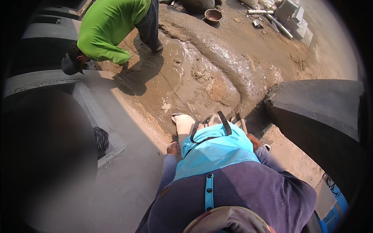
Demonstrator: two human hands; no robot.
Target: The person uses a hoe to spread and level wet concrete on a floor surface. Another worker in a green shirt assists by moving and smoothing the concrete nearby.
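My left hand (173, 148) hangs beside my left thigh with its fingers curled in. Whatever it might hold is hidden. On the other side, my right hand (255, 142) is closed by my hip around a light wooden handle (243, 126). The handle's far end is out of sight past my clothes. Wet grey mortar (190, 77) lies in a broad, shallow pool on the ground ahead of my feet. A raised, wet ridge (221, 50) curves along its right side.
At the far left a person in a green shirt (105, 31) bends over the mortar. A round bowl (213, 16) sits beyond the ridge. Grey blocks (293, 19) and pipes (279, 26) are stacked far right. A dark curved concrete form (318, 105) stands close on my right.
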